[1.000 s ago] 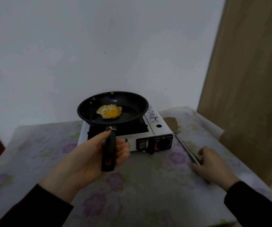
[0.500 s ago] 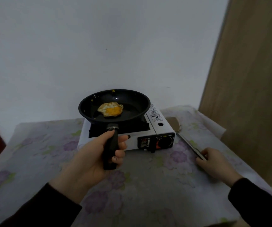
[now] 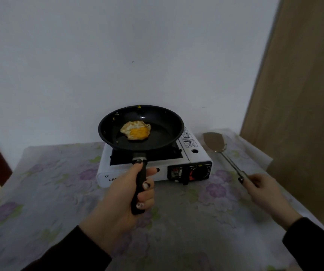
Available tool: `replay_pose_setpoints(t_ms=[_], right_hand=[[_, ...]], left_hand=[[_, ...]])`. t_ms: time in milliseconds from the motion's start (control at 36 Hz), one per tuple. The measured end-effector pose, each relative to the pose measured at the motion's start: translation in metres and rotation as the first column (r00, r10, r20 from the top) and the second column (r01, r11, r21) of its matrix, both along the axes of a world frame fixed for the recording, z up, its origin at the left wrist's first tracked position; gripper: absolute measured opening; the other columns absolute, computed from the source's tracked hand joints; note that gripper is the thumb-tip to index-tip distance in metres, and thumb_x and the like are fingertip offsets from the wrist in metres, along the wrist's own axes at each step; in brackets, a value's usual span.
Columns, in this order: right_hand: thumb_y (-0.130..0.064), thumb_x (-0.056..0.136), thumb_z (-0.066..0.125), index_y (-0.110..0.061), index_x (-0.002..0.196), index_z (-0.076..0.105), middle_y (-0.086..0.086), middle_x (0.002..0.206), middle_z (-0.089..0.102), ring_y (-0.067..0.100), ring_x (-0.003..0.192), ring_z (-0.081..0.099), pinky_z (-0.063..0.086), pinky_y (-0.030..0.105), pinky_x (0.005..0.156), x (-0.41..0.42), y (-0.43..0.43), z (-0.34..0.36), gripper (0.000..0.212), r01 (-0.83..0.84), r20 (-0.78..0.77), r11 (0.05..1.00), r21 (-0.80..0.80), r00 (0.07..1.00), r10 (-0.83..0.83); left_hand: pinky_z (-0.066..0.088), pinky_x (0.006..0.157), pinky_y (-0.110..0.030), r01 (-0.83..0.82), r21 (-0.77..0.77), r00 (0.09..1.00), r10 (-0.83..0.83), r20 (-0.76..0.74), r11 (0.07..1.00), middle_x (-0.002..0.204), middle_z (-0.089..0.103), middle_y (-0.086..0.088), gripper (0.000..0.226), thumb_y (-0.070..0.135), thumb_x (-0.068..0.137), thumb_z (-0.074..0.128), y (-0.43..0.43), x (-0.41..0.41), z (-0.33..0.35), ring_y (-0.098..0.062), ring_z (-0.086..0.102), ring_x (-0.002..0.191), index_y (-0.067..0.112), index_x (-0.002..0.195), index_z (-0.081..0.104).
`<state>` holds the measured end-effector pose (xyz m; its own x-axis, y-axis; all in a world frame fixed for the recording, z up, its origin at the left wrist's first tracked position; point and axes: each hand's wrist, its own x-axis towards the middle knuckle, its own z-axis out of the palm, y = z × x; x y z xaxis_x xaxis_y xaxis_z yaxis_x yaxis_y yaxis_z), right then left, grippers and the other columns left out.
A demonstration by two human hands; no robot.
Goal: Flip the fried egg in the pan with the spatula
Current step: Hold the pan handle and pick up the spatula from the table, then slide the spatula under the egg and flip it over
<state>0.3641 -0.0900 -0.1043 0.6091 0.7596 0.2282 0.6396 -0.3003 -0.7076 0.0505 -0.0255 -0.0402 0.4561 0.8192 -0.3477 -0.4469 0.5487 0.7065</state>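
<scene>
I'm gripping the pan handle with my left hand, right hand clenching the spatula; I'm planning to slide it low under the egg.

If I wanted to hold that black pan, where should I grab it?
Grab the pan by its long black handle, coming from the near side, as the left hand does. The handle sticks out toward you, away from the stove, and the bowl holds the egg.

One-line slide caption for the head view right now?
Left hand holds the pan over the stove; right hand lifts the spatula; fried egg unflipped.
</scene>
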Motion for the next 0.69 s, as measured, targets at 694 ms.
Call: replay_pose_setpoints(t_ms=[694], right_hand=[[-0.03,0.096,0.054,0.005,0.079,0.068,0.011,0.048,0.047,0.009,0.044,0.036,0.027,0.032,0.048,-0.067,-0.008,0.079,0.042,-0.313,0.248,0.937,0.154,0.93,0.27]], left_hand=[[0.019,0.029,-0.012,-0.038,0.08,0.992,0.047,-0.114,0.996,0.044,0.035,-0.001,0.039,0.037,0.102,0.044,-0.008,0.002,-0.019,-0.008,0.025,0.025,0.0,0.098,0.055]])
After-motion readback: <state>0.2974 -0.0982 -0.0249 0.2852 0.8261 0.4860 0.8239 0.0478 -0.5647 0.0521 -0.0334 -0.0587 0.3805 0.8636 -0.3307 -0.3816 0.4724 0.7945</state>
